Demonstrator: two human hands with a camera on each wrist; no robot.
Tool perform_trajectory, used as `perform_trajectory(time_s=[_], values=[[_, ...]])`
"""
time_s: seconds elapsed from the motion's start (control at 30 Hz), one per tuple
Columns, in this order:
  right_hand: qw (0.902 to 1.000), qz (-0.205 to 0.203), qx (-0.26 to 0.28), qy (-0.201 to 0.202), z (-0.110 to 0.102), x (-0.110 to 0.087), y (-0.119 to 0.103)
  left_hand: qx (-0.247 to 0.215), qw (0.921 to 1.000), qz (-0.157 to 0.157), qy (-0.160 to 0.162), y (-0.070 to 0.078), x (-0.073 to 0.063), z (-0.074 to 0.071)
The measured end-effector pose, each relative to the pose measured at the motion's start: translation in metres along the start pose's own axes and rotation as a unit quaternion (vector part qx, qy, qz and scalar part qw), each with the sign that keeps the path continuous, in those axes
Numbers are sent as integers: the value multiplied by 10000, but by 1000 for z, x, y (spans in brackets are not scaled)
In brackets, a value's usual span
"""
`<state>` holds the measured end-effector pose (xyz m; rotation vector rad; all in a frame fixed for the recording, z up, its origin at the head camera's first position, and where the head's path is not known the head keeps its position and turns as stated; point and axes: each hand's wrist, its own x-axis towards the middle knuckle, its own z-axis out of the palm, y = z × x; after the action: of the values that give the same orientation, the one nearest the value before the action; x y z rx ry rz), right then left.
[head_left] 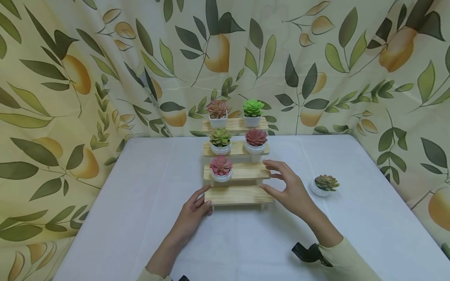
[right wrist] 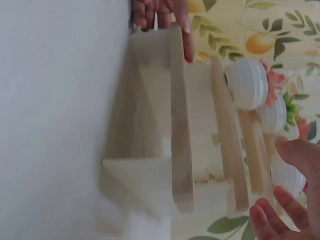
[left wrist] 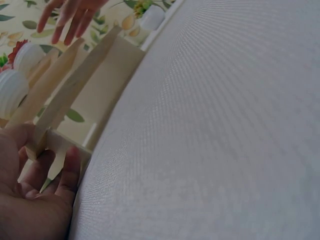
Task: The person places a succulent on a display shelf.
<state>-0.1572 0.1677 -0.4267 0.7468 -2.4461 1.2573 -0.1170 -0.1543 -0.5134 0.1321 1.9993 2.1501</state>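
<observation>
A light wooden four-tier stand holds several small potted succulents. My left hand grips the left end of its lowest shelf, the thumb on one side and fingers curled under, as the left wrist view shows. By the stand's right side, my right hand has its thumb and fingers spread, with nothing between them. In the right wrist view, the fingers are apart from the shelf edges. The pink succulent stands in a white pot on the left of the second shelf from the bottom.
Right of my right hand, a green-brown succulent in a white pot sits on the white tablecloth. Two pots stand on each of the two upper shelves, including a bright green succulent. A leaf-and-fruit-patterned curtain hangs behind.
</observation>
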Motion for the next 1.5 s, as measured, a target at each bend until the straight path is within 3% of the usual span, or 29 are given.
perform_trajectory(time_s=[0.33, 0.6, 0.83, 1.13, 1.3, 1.5], values=[[9971, 453, -509, 353, -25, -24, 21, -24, 10000, -50, 37, 2, 0, 0], [9935, 797, -679, 439, -38, -56, 37, -37, 10000, -35, 36, 2, 1, -1], [9895, 834, -959, 691, -60, -80, 44, -76, 10000, -19, -1, 1, 1, 0], [9730, 1067, -1546, 1343, -90, -93, 55, -24, 9999, -117, 48, 1, 0, 0], [9657, 1423, -1637, 1425, -98, -99, 68, -11, 9999, -128, 63, 1, 0, 0], [9661, 1659, -1435, 1363, -101, -104, 76, -15, 9999, -137, 39, 2, 0, 1]])
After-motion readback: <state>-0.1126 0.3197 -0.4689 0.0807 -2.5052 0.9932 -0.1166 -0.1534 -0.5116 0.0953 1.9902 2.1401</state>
